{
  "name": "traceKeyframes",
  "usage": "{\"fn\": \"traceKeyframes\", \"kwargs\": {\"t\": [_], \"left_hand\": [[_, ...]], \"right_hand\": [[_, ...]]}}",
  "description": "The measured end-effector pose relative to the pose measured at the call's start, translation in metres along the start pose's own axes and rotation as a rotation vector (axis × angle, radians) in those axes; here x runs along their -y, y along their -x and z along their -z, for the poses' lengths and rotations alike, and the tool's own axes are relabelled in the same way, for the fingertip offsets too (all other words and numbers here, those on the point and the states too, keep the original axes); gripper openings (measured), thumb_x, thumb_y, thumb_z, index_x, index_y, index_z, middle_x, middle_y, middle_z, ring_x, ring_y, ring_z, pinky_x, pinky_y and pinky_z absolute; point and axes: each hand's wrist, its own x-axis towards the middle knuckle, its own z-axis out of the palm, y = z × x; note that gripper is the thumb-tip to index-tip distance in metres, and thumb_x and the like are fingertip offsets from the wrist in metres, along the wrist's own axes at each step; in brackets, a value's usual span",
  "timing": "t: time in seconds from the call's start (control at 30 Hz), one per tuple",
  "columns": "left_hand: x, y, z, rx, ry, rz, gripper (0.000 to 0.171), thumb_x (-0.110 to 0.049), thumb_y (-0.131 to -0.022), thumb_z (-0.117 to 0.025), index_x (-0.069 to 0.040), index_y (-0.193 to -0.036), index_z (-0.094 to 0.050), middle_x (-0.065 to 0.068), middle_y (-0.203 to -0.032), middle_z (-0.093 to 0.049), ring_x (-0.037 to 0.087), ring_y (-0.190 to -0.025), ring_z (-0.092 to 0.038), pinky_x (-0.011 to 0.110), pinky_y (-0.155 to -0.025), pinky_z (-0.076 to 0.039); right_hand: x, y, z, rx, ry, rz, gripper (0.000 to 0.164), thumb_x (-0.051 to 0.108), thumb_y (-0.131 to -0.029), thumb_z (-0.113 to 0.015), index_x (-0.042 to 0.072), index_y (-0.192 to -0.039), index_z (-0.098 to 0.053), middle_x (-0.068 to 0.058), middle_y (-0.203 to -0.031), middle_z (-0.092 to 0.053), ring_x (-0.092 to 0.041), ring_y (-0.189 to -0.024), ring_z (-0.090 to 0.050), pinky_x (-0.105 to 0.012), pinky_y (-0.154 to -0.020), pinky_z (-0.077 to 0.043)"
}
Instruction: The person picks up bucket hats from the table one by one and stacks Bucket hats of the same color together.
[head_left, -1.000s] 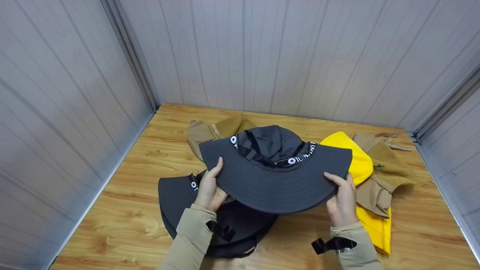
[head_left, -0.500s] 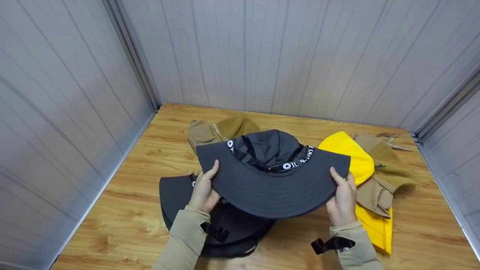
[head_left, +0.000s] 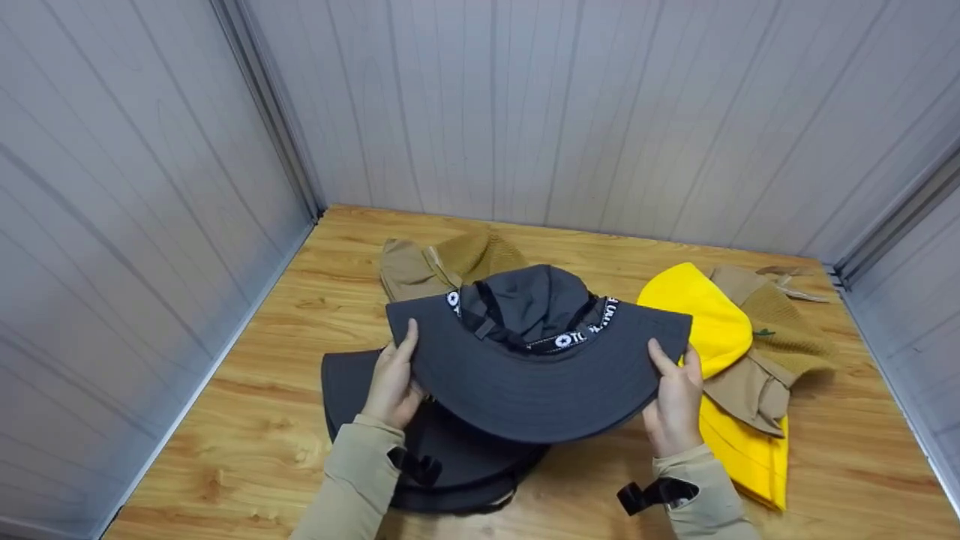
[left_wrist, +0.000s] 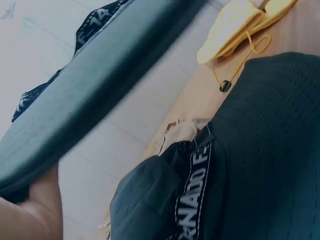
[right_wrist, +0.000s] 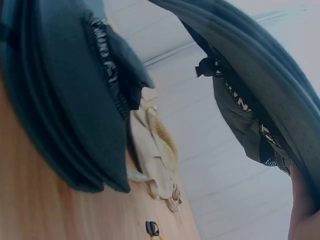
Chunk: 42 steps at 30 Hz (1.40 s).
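Observation:
A dark grey wide-brimmed sun hat (head_left: 536, 397) is held up over the table, its brim folded double and its crown toward the back. At its left end, my left hand (head_left: 394, 386) pinches the brim, thumb on top and fingers underneath. My right hand (head_left: 675, 401) grips the opposite end the same way. A black band with white lettering and a strap shows along the inner edge of the brim. Beneath and to the left lie more dark sun hats (head_left: 349, 394), partly covered by the held one; the right wrist view shows their brims (right_wrist: 75, 115) layered together.
Tan hats (head_left: 416, 274) lie at the back left. On the right, a yellow hat (head_left: 694, 319) overlaps tan ones (head_left: 754, 394), with more yellow fabric (head_left: 750, 465) below. Panelled walls (head_left: 562, 112) enclose the wooden table (head_left: 232, 420) at the back and sides.
Both hands have shifted the held hat slightly left and nearer to me. Its brim stays gripped at both ends, and the hats on the table lie as before.

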Motion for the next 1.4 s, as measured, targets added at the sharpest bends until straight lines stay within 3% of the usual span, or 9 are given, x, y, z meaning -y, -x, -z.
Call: {"fn": "traceKeyframes", "kwargs": {"t": [0.2,0.37,0.43,0.63,0.73,0.87,1.1,1.23,1.4], "left_hand": [[-0.002,0.001,0.01,-0.097,-0.242,0.005,0.038,-0.041,-0.102,-0.052,-0.01,-0.125,-0.05,-0.005,-0.08,-0.062,0.008,-0.069,-0.061,0.024,-0.067,-0.051],[-0.006,0.002,0.016,-0.149,-0.376,0.019,0.057,-0.047,-0.1,-0.052,-0.007,-0.14,-0.044,0.0,-0.1,-0.06,0.011,-0.085,-0.061,0.029,-0.079,-0.051],[-0.009,0.002,0.018,-0.16,-0.394,0.021,0.06,-0.045,-0.1,-0.053,-0.009,-0.146,-0.04,0.004,-0.112,-0.059,0.013,-0.092,-0.062,0.031,-0.084,-0.051],[-0.015,0.003,0.024,-0.193,-0.42,0.016,0.071,-0.022,-0.092,-0.071,-0.012,-0.15,-0.031,0.013,-0.13,-0.052,0.015,-0.09,-0.064,0.032,-0.08,-0.054],[-0.019,0.004,0.028,-0.207,-0.453,0.007,0.077,-0.022,-0.092,-0.072,-0.012,-0.152,-0.025,0.014,-0.138,-0.045,0.015,-0.093,-0.062,0.03,-0.079,-0.054],[-0.022,0.006,0.031,-0.223,-0.512,-0.011,0.073,-0.026,-0.094,-0.069,-0.014,-0.15,-0.024,0.015,-0.14,-0.043,0.018,-0.098,-0.061,0.031,-0.082,-0.053],[-0.025,0.009,0.038,-0.244,-0.604,-0.11,0.075,-0.023,-0.093,-0.07,-0.005,-0.15,-0.023,0.017,-0.153,-0.033,0.028,-0.133,-0.04,0.04,-0.113,-0.033],[-0.027,0.009,0.043,-0.269,-0.645,-0.144,0.073,-0.022,-0.094,-0.069,-0.004,-0.148,-0.023,0.02,-0.15,-0.037,0.032,-0.132,-0.041,0.043,-0.113,-0.032],[-0.028,0.008,0.052,-0.334,-0.688,-0.186,0.078,-0.022,-0.095,-0.067,-0.006,-0.153,-0.017,0.025,-0.146,-0.039,0.035,-0.126,-0.045,0.044,-0.109,-0.037]], "right_hand": [[-0.009,-0.001,0.001,0.013,0.069,0.018,0.057,0.009,-0.103,-0.049,0.014,-0.154,-0.026,-0.002,-0.146,-0.044,-0.013,-0.125,-0.054,-0.024,-0.099,-0.051],[-0.015,-0.004,0.001,0.03,0.16,0.025,0.058,0.008,-0.103,-0.049,0.013,-0.154,-0.023,-0.006,-0.15,-0.041,-0.014,-0.126,-0.053,-0.025,-0.099,-0.051],[-0.016,-0.005,0.001,0.036,0.189,0.02,0.059,0.006,-0.102,-0.05,0.013,-0.154,-0.022,-0.007,-0.146,-0.044,-0.012,-0.12,-0.058,-0.026,-0.097,-0.053],[-0.02,-0.006,0.002,0.061,0.255,-0.018,0.065,0.001,-0.098,-0.056,0.014,-0.151,-0.022,-0.008,-0.137,-0.05,-0.009,-0.105,-0.067,-0.031,-0.092,-0.056],[-0.022,-0.005,0.002,0.077,0.277,-0.032,0.066,0.0,-0.097,-0.059,0.016,-0.149,-0.023,-0.008,-0.132,-0.054,-0.011,-0.101,-0.07,-0.032,-0.089,-0.058],[-0.024,-0.004,0.001,0.086,0.32,-0.039,0.069,-0.001,-0.095,-0.062,0.018,-0.149,-0.022,-0.008,-0.126,-0.057,-0.013,-0.093,-0.072,-0.033,-0.084,-0.059],[-0.028,-0.003,0.0,0.106,0.38,-0.051,0.08,-0.002,-0.094,-0.062,0.018,-0.155,-0.015,-0.016,-0.139,-0.05,-0.011,-0.092,-0.071,-0.031,-0.083,-0.06],[-0.03,-0.002,0.0,0.136,0.387,-0.047,0.076,-0.003,-0.095,-0.059,0.019,-0.155,-0.017,-0.013,-0.137,-0.052,-0.01,-0.092,-0.071,-0.029,-0.081,-0.059],[-0.033,0.001,-0.001,0.217,0.402,-0.074,0.075,-0.005,-0.096,-0.054,0.023,-0.156,-0.018,-0.003,-0.118,-0.064,-0.009,-0.085,-0.07,-0.024,-0.072,-0.058]]}}
